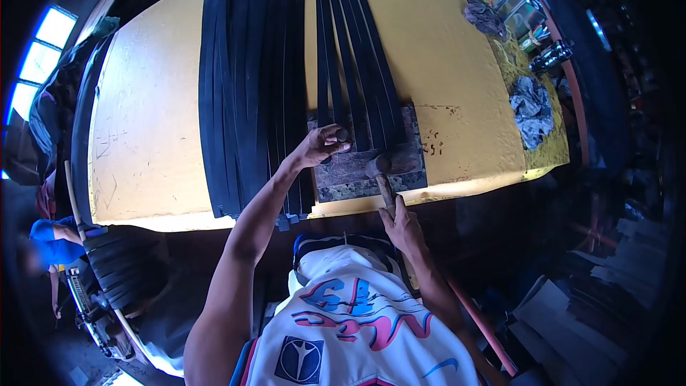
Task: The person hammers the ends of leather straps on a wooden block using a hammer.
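Note:
My left hand (pixel 327 146) is closed around a short dark punch-like tool (pixel 342 134), held over a worn dark block (pixel 421 136) near the table's front edge. In my right hand (pixel 401 223) is the wooden handle of a hammer (pixel 379 166), its head over the block's front part. Several narrow black strips (pixel 346 36) run from the far edge down onto the block, their ends close to my left hand. A thick row of black strips (pixel 246 78) lies left of the block and hangs at the front edge.
The yellow table (pixel 150 100) spans the view. Crumpled grey plastic (pixel 531 111), a dark cloth (pixel 484 17) and a glass bottle (pixel 550 56) are on its right. At the far left, a person in blue (pixel 56 241) is beside hanging black strips (pixel 128 264).

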Demonstrator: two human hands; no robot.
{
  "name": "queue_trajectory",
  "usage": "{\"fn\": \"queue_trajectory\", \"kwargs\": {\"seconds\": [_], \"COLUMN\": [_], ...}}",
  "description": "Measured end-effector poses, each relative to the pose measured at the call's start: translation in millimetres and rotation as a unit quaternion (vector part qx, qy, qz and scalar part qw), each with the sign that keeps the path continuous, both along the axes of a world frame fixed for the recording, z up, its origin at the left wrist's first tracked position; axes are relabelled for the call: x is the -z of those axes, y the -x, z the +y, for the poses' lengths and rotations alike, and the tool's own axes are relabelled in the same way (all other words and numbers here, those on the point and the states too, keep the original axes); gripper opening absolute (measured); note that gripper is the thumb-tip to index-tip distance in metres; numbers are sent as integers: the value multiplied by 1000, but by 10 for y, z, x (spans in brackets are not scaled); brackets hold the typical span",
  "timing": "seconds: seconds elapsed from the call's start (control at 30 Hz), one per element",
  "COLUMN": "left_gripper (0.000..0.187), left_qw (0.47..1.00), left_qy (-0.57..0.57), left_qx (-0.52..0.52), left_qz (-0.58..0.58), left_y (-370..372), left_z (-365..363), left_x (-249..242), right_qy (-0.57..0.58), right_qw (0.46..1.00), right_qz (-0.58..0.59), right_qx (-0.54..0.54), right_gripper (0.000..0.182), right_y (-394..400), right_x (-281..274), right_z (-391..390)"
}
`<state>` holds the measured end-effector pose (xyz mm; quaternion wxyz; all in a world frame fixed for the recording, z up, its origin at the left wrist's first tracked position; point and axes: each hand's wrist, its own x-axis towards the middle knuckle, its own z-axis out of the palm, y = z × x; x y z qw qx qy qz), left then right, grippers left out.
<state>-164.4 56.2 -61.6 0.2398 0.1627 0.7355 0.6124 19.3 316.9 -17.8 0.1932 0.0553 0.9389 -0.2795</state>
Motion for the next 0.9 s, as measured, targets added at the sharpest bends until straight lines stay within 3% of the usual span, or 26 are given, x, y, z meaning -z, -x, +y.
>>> {"fn": "queue_trajectory", "kwargs": {"seconds": [0.17,0.27,0.37,0.53,0.6,0.67,0.7,0.73,0.8,0.83,0.87,0.9], "left_gripper": [34,32,28,28,30,30,30,32,32,32,33,33], "left_qw": [1000,1000,998,993,990,988,986,982,986,987,982,982], "left_qy": [-5,1,4,29,20,8,-2,-15,28,74,39,39], "left_qx": [-7,-18,-36,-44,-47,-52,-51,-63,-52,-37,-49,-53], "left_qz": [-13,5,51,102,131,147,156,180,156,135,179,177], "left_y": [-12,-52,-131,-271,-321,-339,-338,-347,-351,-345,-339,-345], "left_z": [6,20,44,43,32,9,2,20,13,0,2,6], "left_x": [-5,-3,-25,-124,-166,-155,-120,-104,-132,-152,-47,-43], "right_qy": [-34,-29,18,41,53,129,121,10,87,236,388,271], "right_qw": [991,991,1000,999,998,983,954,927,892,884,833,890], "right_qz": [90,92,-8,27,25,131,273,354,423,401,391,366], "right_qx": [-90,-90,14,-8,-15,4,-37,-127,-132,-40,52,-9], "right_gripper": [58,57,55,51,50,46,42,38,35,38,42,42], "right_y": [-98,-77,44,85,157,320,395,383,431,459,488,480], "right_x": [361,268,-152,-406,-742,-1470,-1818,-1941,-2211,-2265,-2320,-2128], "right_z": [111,81,-72,-167,-246,-419,-480,-428,-416,-572,-728,-660]}}
